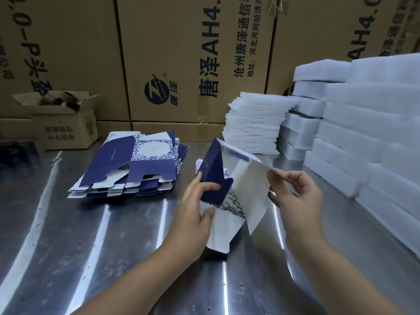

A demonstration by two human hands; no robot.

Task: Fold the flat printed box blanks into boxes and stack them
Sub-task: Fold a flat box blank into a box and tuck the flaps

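Blank (pixel 247 185) half-opened at centre frame, gripped by left hand (pixel 195 201) and pinched by right hand (pixel 295 189), over steel table (pixel 91 235), blank stack (pixel 136 164) laid centre left, foam (pixel 363 123) piled at right, cartons (pixel 181 53) stacked behind.

Left hand (pixel 198 202) and right hand (pixel 295 192) both pinching.

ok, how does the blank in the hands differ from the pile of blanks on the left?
The held blank is lifted and partly opened, white inside showing; the pile lies flat on the table, printed side up. The held blank is gripped by the left hand and right hand; the pile is untouched. Both share the blue-and-white floral print.
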